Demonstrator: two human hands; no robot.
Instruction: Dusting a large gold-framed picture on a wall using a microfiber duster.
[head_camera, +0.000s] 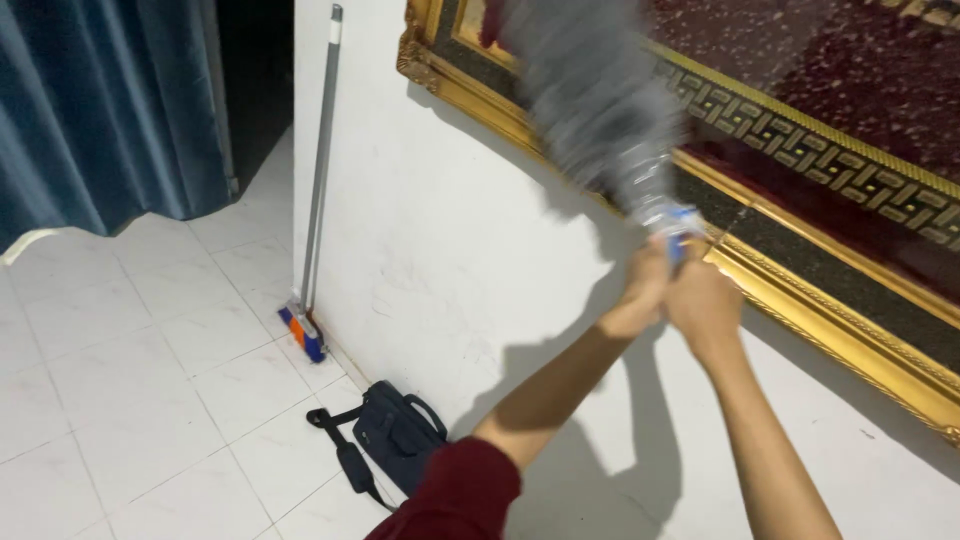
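Both hands, left hand (640, 290) beside right hand (705, 300), clasp together the handle of a grey duster (595, 100), which slants up-left from them across the gilt picture frame (830, 320).

The room is evenly and fairly brightly lit, and the white wall (440, 250) looks a little cool. Light comes from behind and above me, so my arms throw a soft dark shadow onto the wall below my hands. The grey duster (590, 100) I hold is smeared by motion blur, its edges lost. My left hand (640, 290) and right hand (705, 305) are slightly soft. The glossy gold frame (820, 320) carries faint sheen; the floor tiles (130, 380) stay sharp.
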